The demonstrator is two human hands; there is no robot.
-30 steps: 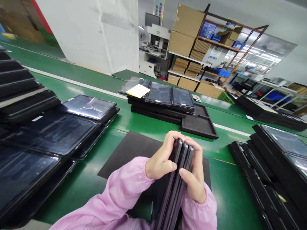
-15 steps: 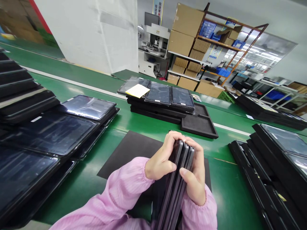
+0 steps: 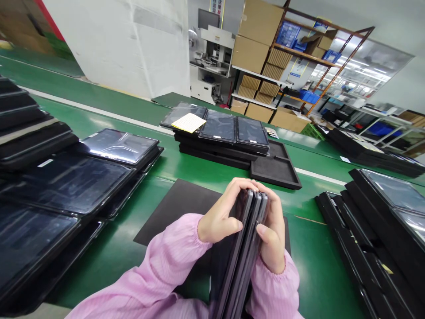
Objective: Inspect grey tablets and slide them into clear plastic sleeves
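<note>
Three dark tablets (image 3: 241,261) stand on edge, pressed side by side, over a black mat (image 3: 179,208) on the green bench. My left hand (image 3: 223,213) grips them from the left, its thumb on the left tablet's edge and its fingers over the far end. From the other side my right hand (image 3: 272,230) holds the right tablet, its thumb lying on the edge. The fingertips of both hands meet at the far end of the bundle. The lower part of the tablets runs out of view at the bottom.
Trays stacked with film-covered tablets (image 3: 83,181) stand at the left. Further back is another stack of tablets (image 3: 217,126) with a yellow-edged paper (image 3: 189,122) on top, beside a black foam tray (image 3: 277,170). More black trays (image 3: 372,230) are piled at the right.
My right thumb has shifted slightly right, towards the right tablet's edge. The tablets have turned a little more upright and sit closer together. Both hands keep their hold.
</note>
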